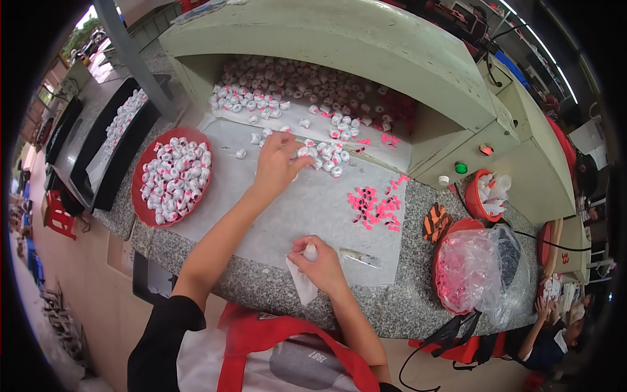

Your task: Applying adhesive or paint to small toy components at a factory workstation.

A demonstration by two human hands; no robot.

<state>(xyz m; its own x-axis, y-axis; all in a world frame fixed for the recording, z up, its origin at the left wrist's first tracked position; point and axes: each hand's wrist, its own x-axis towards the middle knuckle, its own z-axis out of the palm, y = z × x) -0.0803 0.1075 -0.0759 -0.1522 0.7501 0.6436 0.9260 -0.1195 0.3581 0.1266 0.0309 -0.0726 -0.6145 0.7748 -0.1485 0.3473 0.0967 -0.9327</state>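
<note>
My left hand (279,160) reaches to the middle of the white work sheet (261,222), thumb and fingers apart. Its fingertips are beside a loose group of small white rounded pieces with pink and dark marks (331,157); whether they touch one is hard to tell. Nearer to me, my right hand (320,266) is closed round a small white squeeze bottle (311,252) with a thin tip pointing up. A white cloth or tissue (302,285) hangs from the same hand. Right of the hands, small pink flat pieces (375,208) lie scattered on the sheet.
A red bowl (137,189) full of white pieces stands at left. Behind the sheet, a pale green hooded booth (339,39) holds many more. To the right are a plastic-covered red basket (439,287), an orange container (475,208) and a clear flat strip (360,257). A co-worker sits far right.
</note>
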